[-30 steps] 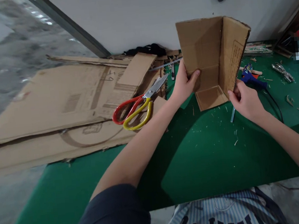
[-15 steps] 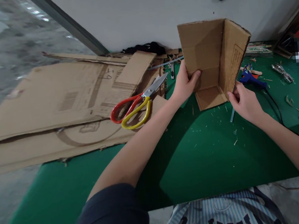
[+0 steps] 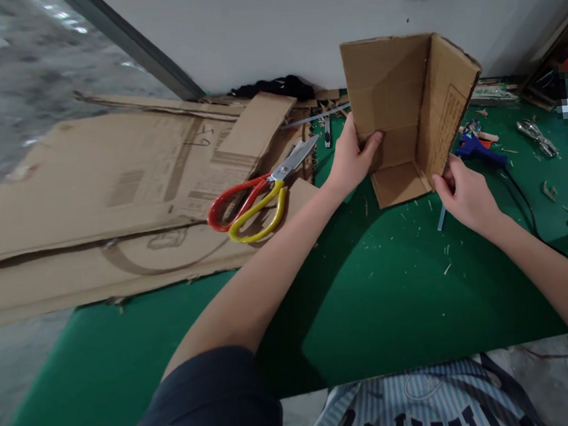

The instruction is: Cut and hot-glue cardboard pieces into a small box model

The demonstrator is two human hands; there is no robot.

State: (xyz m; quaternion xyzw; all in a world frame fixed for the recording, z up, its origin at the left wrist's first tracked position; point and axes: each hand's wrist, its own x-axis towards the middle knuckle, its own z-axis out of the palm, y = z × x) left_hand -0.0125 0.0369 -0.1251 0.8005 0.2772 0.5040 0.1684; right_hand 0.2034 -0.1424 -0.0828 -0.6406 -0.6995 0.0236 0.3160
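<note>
A brown cardboard box piece (image 3: 392,82) stands upright on the green table, with a back panel, a right side panel and a small base panel joined at the corner. My left hand (image 3: 353,155) grips the back panel's left edge, thumb on the inner face and fingers behind it. With thumb and bent fingers, my right hand (image 3: 467,192) pinches the lower front edge of the right panel. A translucent strip (image 3: 442,217) shows on the table just below my right hand. Behind that hand lies a blue glue gun (image 3: 479,149) with a black cord.
Large scissors (image 3: 267,198) with red and yellow handles rest on flat cardboard sheets (image 3: 74,179) at the left. A utility knife (image 3: 327,132) lies behind my left hand. Clear packaged pieces (image 3: 537,138) sit at the right. A white wall (image 3: 271,27) borders the table's back.
The view has shifted slightly. Both hands keep their hold on the cardboard box piece, which looks nearly unchanged in position.
</note>
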